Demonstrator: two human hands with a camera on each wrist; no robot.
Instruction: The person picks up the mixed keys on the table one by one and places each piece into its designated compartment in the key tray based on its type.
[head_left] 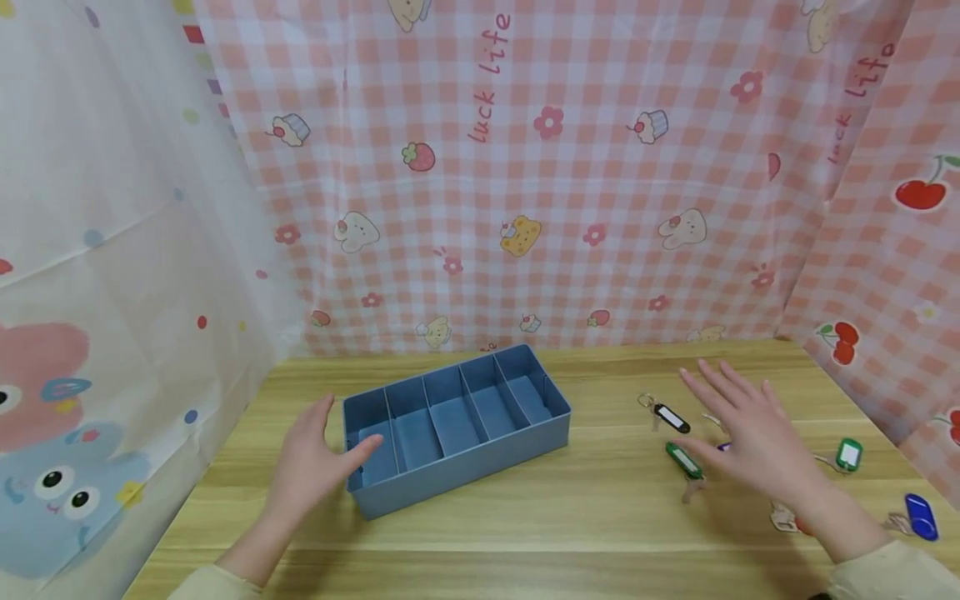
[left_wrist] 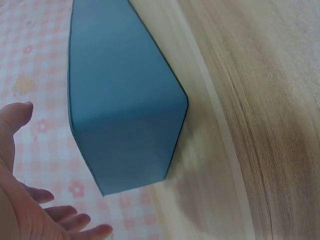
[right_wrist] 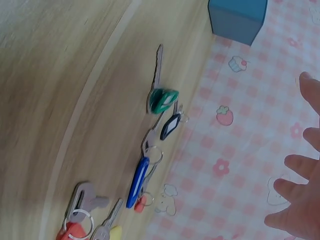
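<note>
A blue-grey divided box [head_left: 468, 467] with several compartments in a row sits at an angle on the table. By its left end is my left hand [head_left: 303, 462], thumb spread from the fingers and overlapping the rim in the head view; a gap separates them in the left wrist view. My right hand [head_left: 757, 437] is spread above several tagged keys, holding nothing. Around it lie a black-tagged key [head_left: 671, 418], a green-tagged key [head_left: 684, 461], a second green-tagged key [head_left: 848, 455] and a blue-tagged key [head_left: 920, 517]. The hand partly hides others, including a red-tagged key [right_wrist: 75, 231].
The wooden table [head_left: 525, 533] carries the box left of centre and the keys at right. A pink checked cloth [head_left: 480, 208] hangs behind, and a white printed cloth [head_left: 135, 250] hangs at the left. A yellow tag [right_wrist: 116, 233] shows in the right wrist view.
</note>
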